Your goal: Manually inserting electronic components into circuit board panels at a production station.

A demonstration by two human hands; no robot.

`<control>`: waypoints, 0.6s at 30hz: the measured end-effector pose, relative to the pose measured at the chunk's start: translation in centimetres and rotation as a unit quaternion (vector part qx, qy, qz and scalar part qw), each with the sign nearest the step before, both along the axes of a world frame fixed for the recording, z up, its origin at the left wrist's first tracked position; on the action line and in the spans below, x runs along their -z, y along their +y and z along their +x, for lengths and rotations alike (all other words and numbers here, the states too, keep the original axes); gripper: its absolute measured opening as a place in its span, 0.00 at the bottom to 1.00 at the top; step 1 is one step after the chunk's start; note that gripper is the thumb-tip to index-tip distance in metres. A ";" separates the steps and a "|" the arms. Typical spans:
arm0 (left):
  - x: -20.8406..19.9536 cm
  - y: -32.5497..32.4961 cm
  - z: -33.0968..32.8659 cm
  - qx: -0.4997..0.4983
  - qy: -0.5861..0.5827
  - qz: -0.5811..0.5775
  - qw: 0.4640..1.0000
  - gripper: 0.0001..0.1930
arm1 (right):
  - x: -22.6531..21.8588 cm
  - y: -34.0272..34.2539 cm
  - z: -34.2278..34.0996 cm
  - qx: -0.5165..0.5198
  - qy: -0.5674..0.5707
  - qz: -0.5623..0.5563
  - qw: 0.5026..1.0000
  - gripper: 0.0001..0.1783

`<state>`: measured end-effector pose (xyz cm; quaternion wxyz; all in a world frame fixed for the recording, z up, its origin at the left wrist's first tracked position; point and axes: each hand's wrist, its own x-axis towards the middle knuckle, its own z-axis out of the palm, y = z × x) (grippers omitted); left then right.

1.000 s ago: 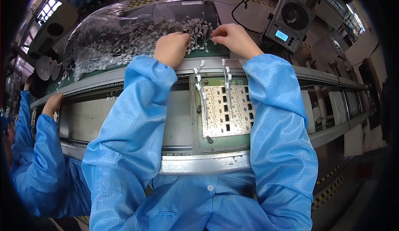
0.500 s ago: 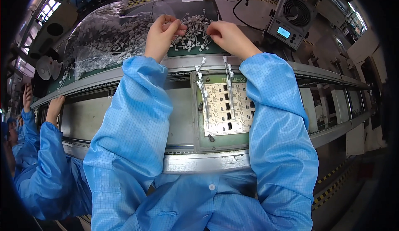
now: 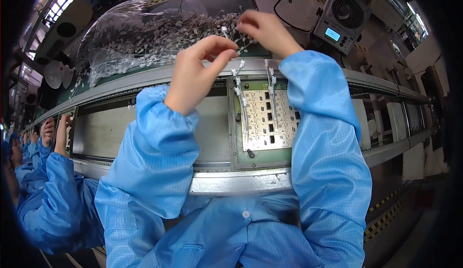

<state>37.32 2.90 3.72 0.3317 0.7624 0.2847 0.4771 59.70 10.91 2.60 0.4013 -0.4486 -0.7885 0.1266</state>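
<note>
Cables, heaped: lying beyond the left hand, whose thumb and forefinger are curving nearly together. Right hand: hovering at the cables' right end, fingers bent; whether either is pinching anything, cannot tell. Circuit boards: lying nearer the body than both hands. Sound handling probably means gripping by plugs, easing tangles apart.

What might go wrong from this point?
Piled wires lie crossed over one another, so lifting one may drag others.
White leads lying across the board panel reach past its far edge, near the left hand, which might snag them.
The right sleeve overlaps the panel's right side in view, so it could brush the boards.
</note>
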 end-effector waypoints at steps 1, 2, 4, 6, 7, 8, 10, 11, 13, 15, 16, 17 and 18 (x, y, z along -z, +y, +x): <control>-0.8 -1.1 0.5 -0.013 0.041 0.060 0.997 0.08 | -1.1 -0.3 0.5 0.024 0.051 -0.042 0.998 0.11; -0.8 -2.1 0.8 -0.013 0.066 0.095 0.993 0.08 | -1.9 -0.9 0.6 0.029 0.065 -0.056 0.996 0.12; 0.5 -4.2 1.5 0.005 0.085 0.150 0.985 0.07 | -1.7 -0.9 1.1 0.015 0.147 -0.057 0.987 0.13; 1.4 -6.3 1.6 0.001 0.161 0.236 0.958 0.07 | -2.2 -1.3 1.6 -0.008 0.209 -0.054 0.976 0.14; 1.8 -7.1 2.4 0.013 0.176 0.249 0.952 0.07 | -2.7 -1.9 3.3 -0.021 0.220 -0.050 0.974 0.14; 2.5 -7.7 3.0 0.006 0.171 0.277 0.946 0.08 | -3.1 -2.8 4.1 -0.041 0.235 -0.050 0.970 0.14; 3.1 -8.6 3.8 -0.003 0.216 0.310 0.926 0.08 | -3.3 -5.5 6.2 -0.016 0.201 -0.034 0.979 0.13; 3.4 -8.6 3.9 -0.020 0.261 0.348 0.900 0.08 | -3.3 -6.5 6.8 -0.017 0.209 -0.037 0.977 0.13; 4.1 -9.1 4.4 -0.019 0.276 0.356 0.893 0.09 | -3.1 -9.6 7.8 -0.005 0.177 -0.018 0.984 0.11; 4.3 -10.2 5.8 -0.040 0.282 0.332 0.899 0.09 | -2.1 -12.7 9.2 0.015 0.173 -0.029 0.984 0.10; 4.3 -10.6 6.2 -0.030 0.284 0.334 0.898 0.09 | -1.3 -14.1 9.9 0.037 0.174 -0.029 0.984 0.10; 4.3 -11.0 6.7 -0.033 0.293 0.319 0.901 0.08 | -0.6 -15.3 10.6 0.060 0.177 -0.029 0.982 0.10; 4.3 -11.4 7.2 -0.035 0.303 0.304 0.902 0.07 | 0.2 -16.4 11.3 0.087 0.154 -0.019 0.984 0.09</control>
